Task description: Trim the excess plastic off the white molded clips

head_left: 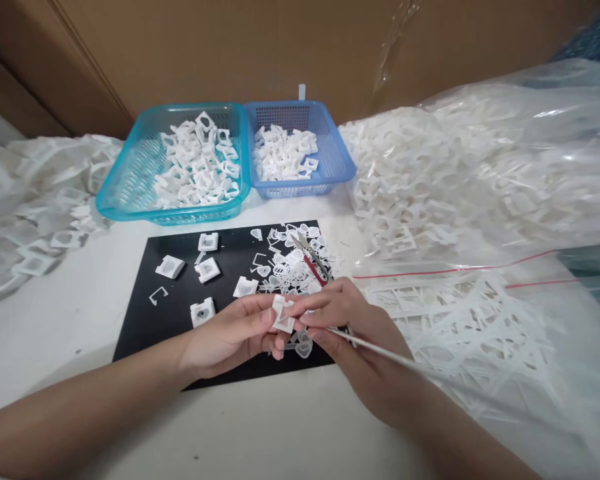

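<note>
Teal basket [130, 177], at the back left of the table [60, 327]: holds a loose heap of white square plastic frames [197, 163], piled mostly toward its right half, the left part of its floor bare. Blue basket [337, 157], touching the teal one on its right: holds a smaller, flatter heap of white pieces [285, 152], gathered toward the left and middle. Clear bag [480, 167], large, lying along the right side of the table: packed with white frames of the same kind, a red line running across its film near the front. Second bag [25, 200], far left: also filled with white frames. Black mat [145, 327], in the middle of the table in front of the baskets: carries several single white squares [170, 267] on its left half and a dense scatter of small thin trimmings [293, 263] on its right half; red-handled snips [311, 260] lie on that scatter. Left hand [230, 333] and right hand [350, 327]: brought together over the near edge of the mat, both pinching one white part [283, 313] between fingertips, so the part sits off the mat, held between the two hands. The right hand also holds a thin pale rod [380, 350], which runs back over the wrist toward the right. Brown board wall behind the baskets.
</note>
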The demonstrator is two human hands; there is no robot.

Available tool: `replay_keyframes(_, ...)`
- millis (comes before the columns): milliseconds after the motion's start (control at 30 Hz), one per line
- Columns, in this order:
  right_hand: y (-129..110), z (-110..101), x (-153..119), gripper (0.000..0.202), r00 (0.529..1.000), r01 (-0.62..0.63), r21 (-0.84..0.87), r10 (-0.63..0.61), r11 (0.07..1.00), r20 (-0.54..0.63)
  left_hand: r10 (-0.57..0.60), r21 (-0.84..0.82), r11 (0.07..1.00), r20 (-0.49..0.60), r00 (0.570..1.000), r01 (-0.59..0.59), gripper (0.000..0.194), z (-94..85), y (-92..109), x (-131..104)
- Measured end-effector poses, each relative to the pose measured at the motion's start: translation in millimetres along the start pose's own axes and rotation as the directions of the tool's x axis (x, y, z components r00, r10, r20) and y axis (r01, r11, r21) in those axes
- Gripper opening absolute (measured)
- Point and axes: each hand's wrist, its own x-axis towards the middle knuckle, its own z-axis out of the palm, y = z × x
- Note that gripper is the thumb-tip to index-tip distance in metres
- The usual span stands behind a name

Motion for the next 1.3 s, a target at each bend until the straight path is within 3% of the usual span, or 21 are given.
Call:
replay_keyframes(67,2,-1,0,0.022,0.994,0.068,-0.21,-0.084,0.975,-0.068,-0.001,-0.017,1.0,0.013,1.0,0.002,0.03,-0.5,-1,0)
replay_keyframes(133,5,-5,0,0.027,0.983,0.057,-0.342,-0.113,0.938,-0.144,-0.027,-0.032,0.999,0.033,0.999,0.028,0.032,-0.2,-1,-1)
replay_keyframes(333,16,-18,6,0.019,0.931,-0.017,-0.447,-0.149,0.894,-0.333,-0.061,-0.059,0.996,0.028,0.998,0.063,0.042,1.9,-1,-3)
replay_keyframes(433,10,-18,7,0.011,0.927,-0.061,-0.353,-0.079,0.934,-0.368,-0.032,-0.063,0.997,0.016,0.999,0.033,0.041,1.7,0,-2)
replay_keyframes(567,-4,-10,5,0.008,0.978,0.014,-0.065,-0.027,0.998,-0.205,0.061,-0.06,0.997,0.04,0.997,-0.058,0.036,0.8,-1,0)
replay_keyframes(733,-10,-4,5,0.007,0.987,0.16,-0.005,-0.16,0.987,-0.025,0.089,-0.034,0.996,0.047,0.995,-0.087,0.037,1.1,-1,0)
replay_keyframes(867,-8,-4,4,0.007,0.988,0.153,-0.004,-0.153,0.988,0.018,0.094,-0.025,0.995,0.051,0.994,-0.093,0.036,1.7,0,-1)
replay_keyframes(1100,-9,-3,1,0.008,0.986,0.168,-0.152,-0.166,0.974,0.025,0.114,-0.018,0.993,0.06,0.992,-0.113,0.036,0.3,-1,0)
replay_keyframes(1300,-11,-6,3,0.008,0.986,0.165,-0.132,-0.162,0.977,0.037,0.123,-0.011,0.992,0.079,0.989,-0.123,0.036,0.9,-1,-1)
